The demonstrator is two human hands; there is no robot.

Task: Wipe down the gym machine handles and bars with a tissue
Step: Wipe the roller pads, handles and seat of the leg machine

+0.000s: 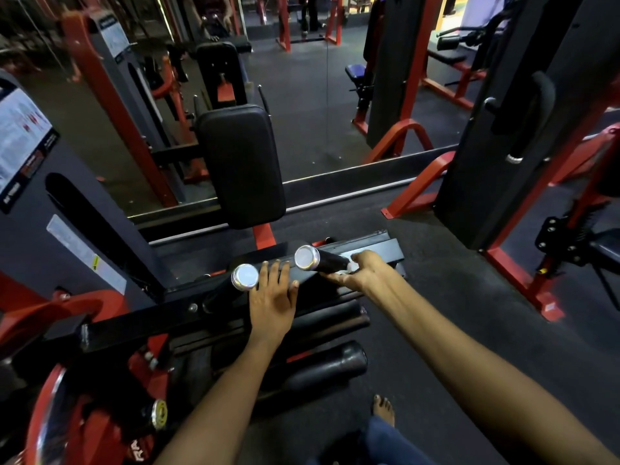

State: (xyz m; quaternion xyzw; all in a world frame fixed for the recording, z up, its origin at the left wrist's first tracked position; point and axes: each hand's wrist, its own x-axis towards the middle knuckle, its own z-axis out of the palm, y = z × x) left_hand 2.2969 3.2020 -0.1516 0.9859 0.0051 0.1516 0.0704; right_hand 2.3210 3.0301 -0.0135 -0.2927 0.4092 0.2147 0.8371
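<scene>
Two black handles with chrome end caps stick out of the machine in front of me: the left handle [244,277] and the right handle [320,260]. My right hand [360,271] grips a crumpled white tissue [349,266] against the right handle's black grip, just behind its cap. My left hand [272,292] rests flat with straight fingers on the black seat pad [307,280] between the two handles, holding nothing.
A black back pad [241,164] stands upright behind the handles before a wall mirror. Black roller pads [330,362] lie below my left forearm. A red and black weight-stack frame [503,162] stands to the right. My bare foot [384,411] is on the dark rubber floor.
</scene>
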